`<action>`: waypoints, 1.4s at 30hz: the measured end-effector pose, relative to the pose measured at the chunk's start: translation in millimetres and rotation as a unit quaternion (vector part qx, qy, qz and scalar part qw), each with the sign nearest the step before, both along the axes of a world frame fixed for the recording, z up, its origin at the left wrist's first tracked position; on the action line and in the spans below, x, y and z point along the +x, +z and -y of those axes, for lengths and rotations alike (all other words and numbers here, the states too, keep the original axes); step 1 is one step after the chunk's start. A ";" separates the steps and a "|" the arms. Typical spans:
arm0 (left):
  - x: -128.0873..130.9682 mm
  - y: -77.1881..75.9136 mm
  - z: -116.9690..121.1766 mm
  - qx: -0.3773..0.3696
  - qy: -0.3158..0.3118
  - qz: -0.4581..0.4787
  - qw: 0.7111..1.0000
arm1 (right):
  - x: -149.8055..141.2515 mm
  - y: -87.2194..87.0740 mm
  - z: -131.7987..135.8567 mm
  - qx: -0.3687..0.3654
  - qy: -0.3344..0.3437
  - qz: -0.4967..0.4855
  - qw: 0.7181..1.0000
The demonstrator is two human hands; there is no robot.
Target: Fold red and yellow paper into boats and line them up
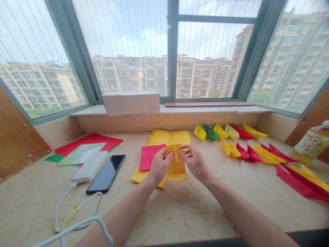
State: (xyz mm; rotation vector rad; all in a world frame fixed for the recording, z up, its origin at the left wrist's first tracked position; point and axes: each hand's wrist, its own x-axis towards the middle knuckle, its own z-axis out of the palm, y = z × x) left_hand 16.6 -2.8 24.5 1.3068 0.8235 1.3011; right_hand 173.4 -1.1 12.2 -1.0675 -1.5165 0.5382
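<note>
Between both hands is a partly folded yellow origami paper, creased, with a raised flap near its top. My left hand is closed on its left edge, thumb on the paper's face. My right hand pinches the flap at the upper right between thumb and fingers. Beneath and behind the held piece lie a creased yellow sheet and a pink-red square of paper, the latter on top of more yellow paper. Some of these sheets are hidden by my left hand.
Folded paper boats and other folded shapes line the right side, near a bottle. To the left are red paper, a white power bank with a cable, and a phone. A white box stands on the sill.
</note>
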 end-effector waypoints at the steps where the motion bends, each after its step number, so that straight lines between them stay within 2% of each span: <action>1: -0.3 -0.8 -0.4 0.003 0.003 -0.009 1.000 | -0.3 -0.2 0.6 0.002 0.007 0.013 1.000; 6: -1.6 -5.4 -3.1 0.029 0.011 -0.044 0.999 | -1.0 -0.1 2.7 0.005 0.021 0.045 0.999; 11: 0.0 -4.2 -1.5 0.044 -0.026 -0.027 0.998 | -1.5 1.5 3.7 0.001 0.012 0.052 0.999; 17: 0.2 -1.9 -0.2 0.035 -0.012 -0.046 0.998 | -1.0 1.1 4.2 -0.028 0.003 0.018 0.999; 24: 1.4 1.6 0.8 0.020 -0.010 -0.001 1.000 | 0.7 -3.1 0.8 -0.026 0.010 -0.020 0.999; 34: -1.2 0.6 -1.3 0.004 0.002 0.020 1.000 | -2.1 7.1 6.8 -0.028 0.090 -0.049 0.994; 39: -1.3 3.1 0.2 0.027 0.026 -0.021 0.999 | -3.5 1.6 4.8 -0.012 0.074 -0.017 0.997; 42: -1.0 1.3 -0.4 0.012 0.001 -0.008 1.000 | -3.5 -1.2 3.6 -0.012 0.063 -0.014 0.998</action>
